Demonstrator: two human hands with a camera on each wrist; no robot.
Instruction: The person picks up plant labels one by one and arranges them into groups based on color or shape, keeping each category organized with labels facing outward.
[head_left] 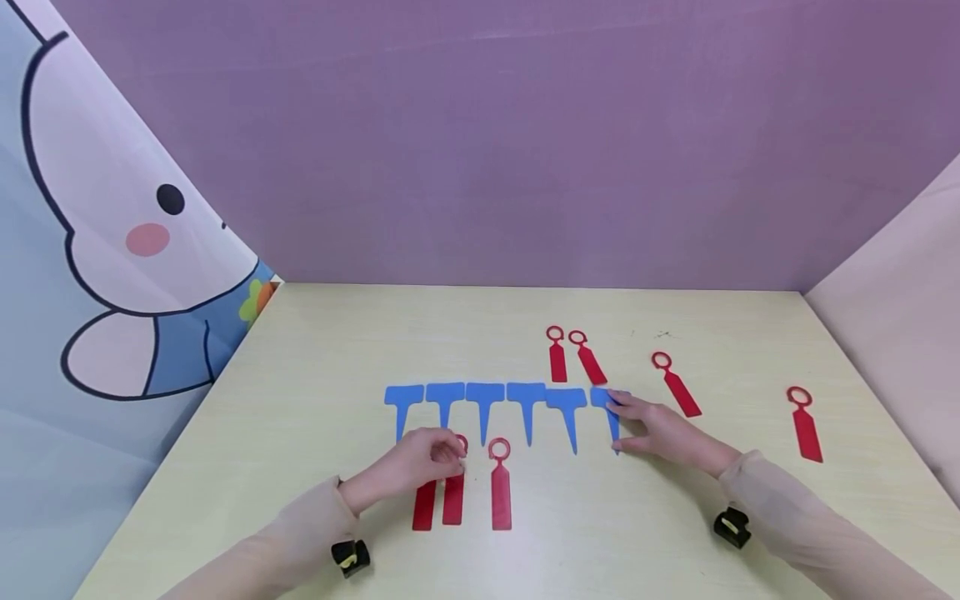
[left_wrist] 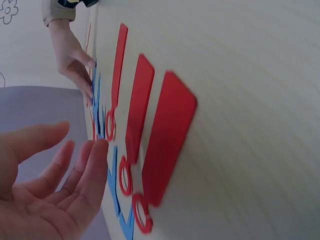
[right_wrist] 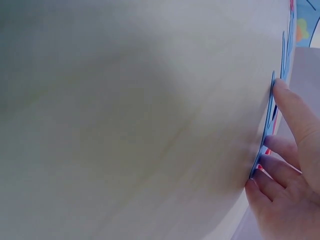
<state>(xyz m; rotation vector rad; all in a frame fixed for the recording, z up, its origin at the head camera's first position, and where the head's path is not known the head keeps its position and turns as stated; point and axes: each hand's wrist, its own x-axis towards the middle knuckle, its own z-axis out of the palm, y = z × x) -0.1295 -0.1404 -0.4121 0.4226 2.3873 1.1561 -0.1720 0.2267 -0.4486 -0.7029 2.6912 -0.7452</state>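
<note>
Several blue T-shaped plant labels [head_left: 485,392] lie in a row, stems toward the person. My right hand [head_left: 663,429] rests on the rightmost blue label [head_left: 600,397], fingertips at its crossbar and thumb by the stem's tip. In the right wrist view, that label [right_wrist: 269,107] runs edge-on beneath the fingers. My left hand [head_left: 420,457], fingers loosely bent and holding nothing, hovers over two red ring-topped tags, partly covering the left red tag [head_left: 423,507] and the middle red tag [head_left: 453,500]. A third red tag [head_left: 501,498] lies just right of them.
Behind the blue row lie two more red tags, an upright one [head_left: 557,362] and a slanted one [head_left: 591,363]. Another red tag [head_left: 681,393] lies beyond the right hand, and one [head_left: 807,433] farther right. A purple backdrop [head_left: 525,167] borders the pale table [head_left: 337,333].
</note>
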